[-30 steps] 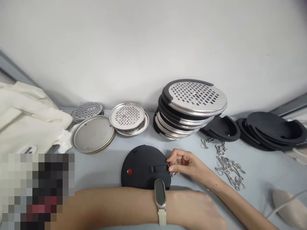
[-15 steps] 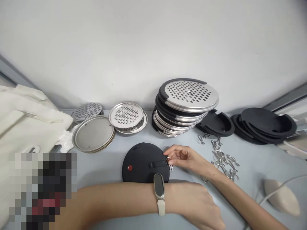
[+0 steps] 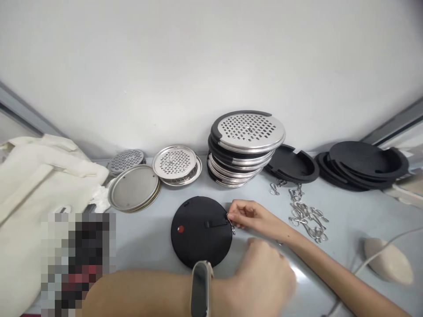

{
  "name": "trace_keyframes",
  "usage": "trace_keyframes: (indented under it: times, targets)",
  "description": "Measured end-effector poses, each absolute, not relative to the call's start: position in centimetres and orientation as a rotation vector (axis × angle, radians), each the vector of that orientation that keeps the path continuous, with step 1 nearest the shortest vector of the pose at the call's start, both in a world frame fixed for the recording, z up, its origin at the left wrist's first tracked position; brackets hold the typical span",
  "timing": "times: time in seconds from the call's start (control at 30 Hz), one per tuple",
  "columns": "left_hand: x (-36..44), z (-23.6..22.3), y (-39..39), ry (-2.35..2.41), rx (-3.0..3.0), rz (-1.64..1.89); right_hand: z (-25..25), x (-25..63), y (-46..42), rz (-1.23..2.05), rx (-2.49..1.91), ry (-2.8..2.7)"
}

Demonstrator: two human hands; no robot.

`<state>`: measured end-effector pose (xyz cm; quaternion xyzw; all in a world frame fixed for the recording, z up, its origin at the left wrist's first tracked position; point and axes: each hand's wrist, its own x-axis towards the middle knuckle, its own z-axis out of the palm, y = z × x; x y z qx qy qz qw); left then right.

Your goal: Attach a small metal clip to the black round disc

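A black round disc [image 3: 191,237] with a red dot and a slotted strip lies flat on the table. At its right edge, my right hand [image 3: 246,213] pinches a small metal clip [image 3: 233,229] between thumb and fingers. The clip touches or nearly touches the disc's edge. My left hand [image 3: 264,275], slightly blurred, is curled with its back towards me, just below the right hand. Whatever it holds, if anything, is hidden. A watch [image 3: 200,288] sits on the left wrist, whose strap overlaps the near edge of the disc.
Behind stand a tall stack of grater discs [image 3: 247,132], smaller graters [image 3: 175,163], grey metal discs [image 3: 134,187] and black round holders [image 3: 363,163]. Loose metal clips [image 3: 307,215] lie right of my right hand. A beige mouse-shaped object [image 3: 388,259] and a cream bag [image 3: 39,198] flank the area.
My left hand has moved up and left, closer to the right hand. My right hand has brought the metal clip slightly nearer to the disc's edge. The view has shifted a little.
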<state>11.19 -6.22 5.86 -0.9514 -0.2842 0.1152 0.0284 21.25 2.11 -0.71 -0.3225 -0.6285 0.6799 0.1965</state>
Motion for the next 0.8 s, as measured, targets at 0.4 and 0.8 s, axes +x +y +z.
trace_keyframes:
  times: [0.4, 0.8]
  targets:
    - [7.7, 1.7, -8.1, -1.478, -2.58, 0.566, -0.8, 21.4, 1.6, 1.688, -0.913, -2.001]
    - [3.1, -1.2, -10.7, -1.521, -2.378, -0.319, -0.4, 20.8, 0.9, 1.38, -1.027, -2.19]
